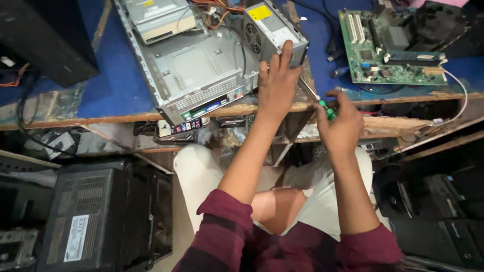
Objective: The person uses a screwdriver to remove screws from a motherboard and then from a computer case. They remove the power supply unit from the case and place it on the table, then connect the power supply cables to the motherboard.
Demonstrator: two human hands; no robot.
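Right hand (342, 126) grips a green-handled screwdriver (316, 96) angled up-left toward the power supply (275, 31), left hand (278, 83) flat there.

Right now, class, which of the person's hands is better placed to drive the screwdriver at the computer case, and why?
The right hand: it already grips the green-handled screwdriver, its tip angled toward the power supply. The left hand rests flat against that unit, steadying it.

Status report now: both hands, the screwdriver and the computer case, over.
Left hand flat on power supply of computer case. Right hand grips green screwdriver, tip at case corner. Nothing blocking.
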